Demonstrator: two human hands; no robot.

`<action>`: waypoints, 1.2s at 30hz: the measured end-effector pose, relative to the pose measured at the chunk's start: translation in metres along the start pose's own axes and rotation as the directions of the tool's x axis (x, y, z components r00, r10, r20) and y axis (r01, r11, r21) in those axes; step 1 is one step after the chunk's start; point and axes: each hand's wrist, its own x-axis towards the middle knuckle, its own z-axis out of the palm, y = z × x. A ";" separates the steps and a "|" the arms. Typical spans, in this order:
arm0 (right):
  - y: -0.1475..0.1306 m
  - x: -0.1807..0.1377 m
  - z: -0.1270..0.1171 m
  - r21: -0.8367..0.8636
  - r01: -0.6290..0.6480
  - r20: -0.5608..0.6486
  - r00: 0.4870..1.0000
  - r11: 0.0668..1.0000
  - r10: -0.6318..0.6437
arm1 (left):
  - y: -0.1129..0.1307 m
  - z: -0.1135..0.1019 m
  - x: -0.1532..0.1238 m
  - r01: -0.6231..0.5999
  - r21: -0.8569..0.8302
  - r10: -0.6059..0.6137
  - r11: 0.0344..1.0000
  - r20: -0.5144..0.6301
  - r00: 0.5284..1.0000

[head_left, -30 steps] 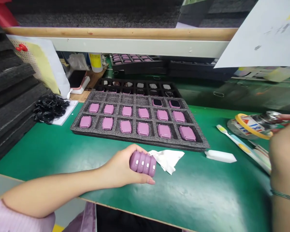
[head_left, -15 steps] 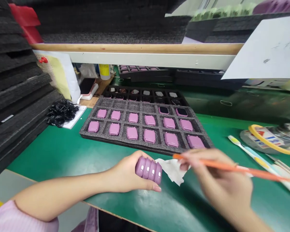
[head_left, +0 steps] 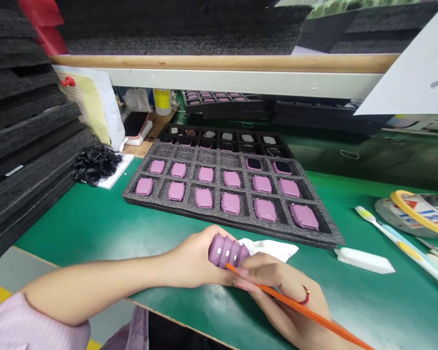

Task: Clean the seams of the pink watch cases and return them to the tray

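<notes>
While both hands meet at the green mat's [head_left: 95, 218] near edge, purple casings [head_left: 228, 251] get touched.
The left hand [head_left: 193, 260] curls closed around the stacked casings; the right hand [head_left: 277, 287] pinches an orange stick [head_left: 299, 308], its tip at them.

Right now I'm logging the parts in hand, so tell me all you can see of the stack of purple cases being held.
The stack of purple cases is four or so glossy, rounded plastic shells pressed side by side in a row lying on its side. The left hand grips it above the green table. The right hand touches its right end, holding an orange stick whose tip meets the stack's lower edge. A white cloth lies behind.
</notes>
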 end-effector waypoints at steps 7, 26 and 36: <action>-0.003 0.002 0.001 0.006 0.012 0.002 1.000 1.000 -0.012 | 0.002 -0.001 -0.001 0.024 0.032 -0.024 0.999 0.000 1.000; -0.009 0.005 0.003 -0.006 -0.018 0.004 1.000 1.000 0.018 | 0.001 0.002 -0.001 0.034 0.054 -0.033 0.998 -0.023 0.999; -0.009 0.002 0.000 -0.002 -0.014 0.011 1.000 1.000 0.014 | -0.005 0.002 0.000 0.015 0.088 -0.012 0.996 -0.035 0.999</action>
